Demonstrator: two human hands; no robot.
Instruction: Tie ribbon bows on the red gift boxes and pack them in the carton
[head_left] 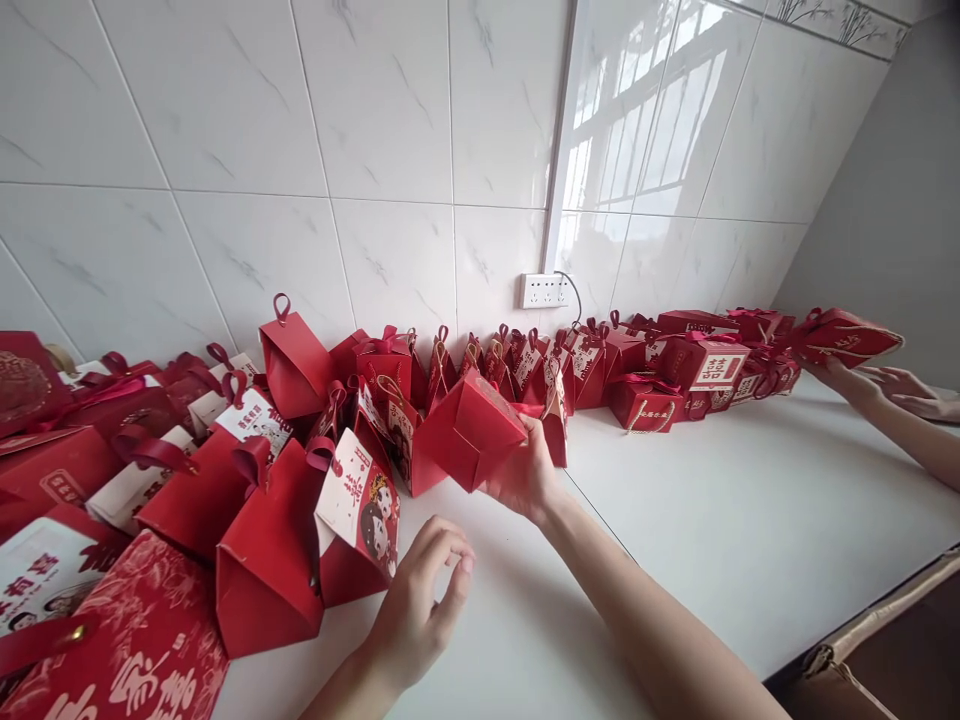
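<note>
My right hand (532,472) grips a red gift box (474,432) by its right side, tilted, with its plain folded faces toward me. Over the white table, my left hand (426,600) holds nothing; its fingers are loosely curled and the thumb stands apart. Closest to that hand is a gift box with a cartoon couple (360,510) printed on its white and red face. A plain red box with a ribbon loop (274,555) stands left of it. Behind the held box, several small red boxes stand in a row, partly hidden by it.
Many red boxes and bags, among them a large printed red bag (142,640), crowd the left. A power strip (545,291) is on the tiled wall. At the right, another person's hands (855,385) hold a red box (847,337). A cardboard edge (885,610) shows bottom right.
</note>
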